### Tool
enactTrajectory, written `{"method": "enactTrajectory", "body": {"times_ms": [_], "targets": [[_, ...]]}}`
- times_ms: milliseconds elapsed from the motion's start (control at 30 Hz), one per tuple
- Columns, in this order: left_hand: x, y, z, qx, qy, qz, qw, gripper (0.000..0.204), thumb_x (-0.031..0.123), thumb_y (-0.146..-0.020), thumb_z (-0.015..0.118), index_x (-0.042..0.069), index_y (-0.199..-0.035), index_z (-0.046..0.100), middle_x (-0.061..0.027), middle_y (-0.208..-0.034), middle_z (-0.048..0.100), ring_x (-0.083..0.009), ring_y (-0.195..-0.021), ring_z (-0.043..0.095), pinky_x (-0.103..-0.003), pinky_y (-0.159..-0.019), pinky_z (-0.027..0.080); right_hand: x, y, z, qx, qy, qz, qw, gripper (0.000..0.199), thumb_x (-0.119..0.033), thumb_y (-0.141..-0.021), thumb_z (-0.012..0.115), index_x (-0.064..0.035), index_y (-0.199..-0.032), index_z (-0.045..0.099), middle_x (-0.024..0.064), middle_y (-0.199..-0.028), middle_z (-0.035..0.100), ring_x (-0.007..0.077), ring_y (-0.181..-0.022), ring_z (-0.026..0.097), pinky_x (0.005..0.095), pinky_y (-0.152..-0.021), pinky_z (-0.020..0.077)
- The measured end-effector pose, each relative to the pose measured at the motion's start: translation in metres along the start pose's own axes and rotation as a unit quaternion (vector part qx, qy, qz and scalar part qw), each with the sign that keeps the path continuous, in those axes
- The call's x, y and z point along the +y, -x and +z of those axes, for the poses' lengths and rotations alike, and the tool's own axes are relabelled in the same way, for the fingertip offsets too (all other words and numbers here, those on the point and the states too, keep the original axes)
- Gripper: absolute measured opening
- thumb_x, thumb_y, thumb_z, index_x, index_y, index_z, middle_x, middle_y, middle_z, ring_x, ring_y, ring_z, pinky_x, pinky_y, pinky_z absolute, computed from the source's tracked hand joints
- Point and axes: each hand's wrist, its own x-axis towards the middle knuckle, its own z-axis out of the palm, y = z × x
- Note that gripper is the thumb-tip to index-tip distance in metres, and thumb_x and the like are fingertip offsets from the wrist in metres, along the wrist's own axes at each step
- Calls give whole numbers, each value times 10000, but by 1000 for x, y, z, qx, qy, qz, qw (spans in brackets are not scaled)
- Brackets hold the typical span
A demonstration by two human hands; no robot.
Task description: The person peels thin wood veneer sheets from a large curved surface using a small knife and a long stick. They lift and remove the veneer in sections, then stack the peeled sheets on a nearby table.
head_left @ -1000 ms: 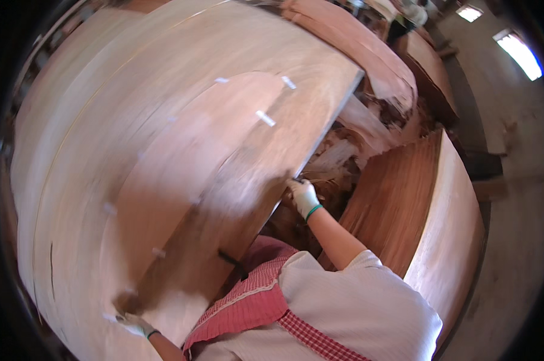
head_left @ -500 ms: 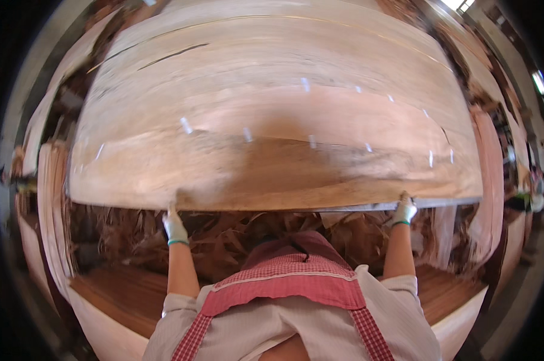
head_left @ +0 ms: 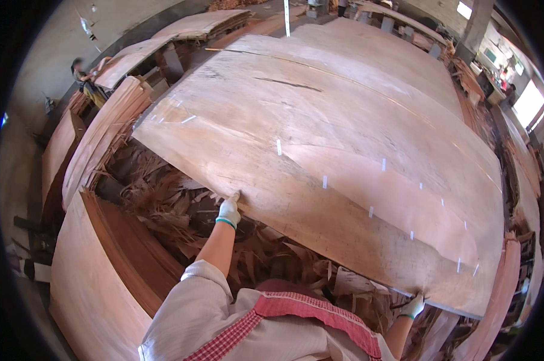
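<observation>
Fingers [head_left: 233, 198] of both gloved hands pinch a thin, grainy veneer sheet [head_left: 320, 138].

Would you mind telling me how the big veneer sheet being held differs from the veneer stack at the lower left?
The held veneer sheet is a single thin layer, lifted and sloping; the veneer stack is many layers lying flat. The sheet looks paler, with small white tape patches and a dark split; the stack is redder and plainer. The left hand and right hand grip the sheet's near edge; neither touches the stack. Both are wood veneer.

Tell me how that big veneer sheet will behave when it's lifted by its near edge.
Probably floppy: the veneer sheet looks thin and bows between the left hand and right hand. Likely fragile: a dark split runs across its far part.
</observation>
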Motion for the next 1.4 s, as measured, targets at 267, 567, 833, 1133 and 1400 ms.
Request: {"method": "enactTrajectory", "body": {"times_ms": [267, 567, 833, 1133, 1400], "targets": [[0, 45, -11, 26, -9, -25, 999, 239, 272, -900, 638, 123, -1085, 651, 9, -901, 634, -158, -804, 570, -343, -754, 494, -10, -4, -28, -8, 29, 75, 997, 195, -286, -899, 617, -92, -926, 619, -46, -670, 457, 84, -551, 410, 238, -478, 338], [-53, 28, -76, 73, 59, -136, 986, 302, 254, -902, 632, 121, -1171, 596, -35, -1112, 638, -246, -1003, 601, -416, -867, 513, 41, -12, -60, 32, 141, 276, 950, 157, -296, -895, 605, -145, -931, 576, 26, -683, 538, 157, -462, 453, 317, -367, 355], [-85, -7, -8, 254, -178, -216, 926, 317, 400, -896, 577, 207, -1148, 581, -31, -891, 597, -208, -749, 562, -375, -735, 496, 71, -80, -41, -44, 272, 459, 845, 416, -430, -944, 439, -76, -743, 528, 133, -664, 569, 250, -500, 448, 388, -456, 375], [-93, 71, -19, 253, -426, -174, 851, 544, 354, -895, 597, -10, -1289, 507, -194, -1305, 542, -345, -1197, 518, -410, -999, 410, 189, -108, 12, -703, 658, -228, 143, 479, -451, -843, 469, -80, -1101, 626, 146, -1141, 642, 332, -1072, 590, 406, -890, 475], [-96, 90, -65, 287, -438, -188, 831, 461, 330, -893, 574, 13, -1228, 570, -205, -1207, 604, -355, -1140, 560, -403, -963, 437, 102, 1, 213, -713, 634, -200, 222, 409, -420, -831, 524, -79, -1014, 657, 207, -1033, 659, 378, -944, 616, 460, -829, 484]]}}
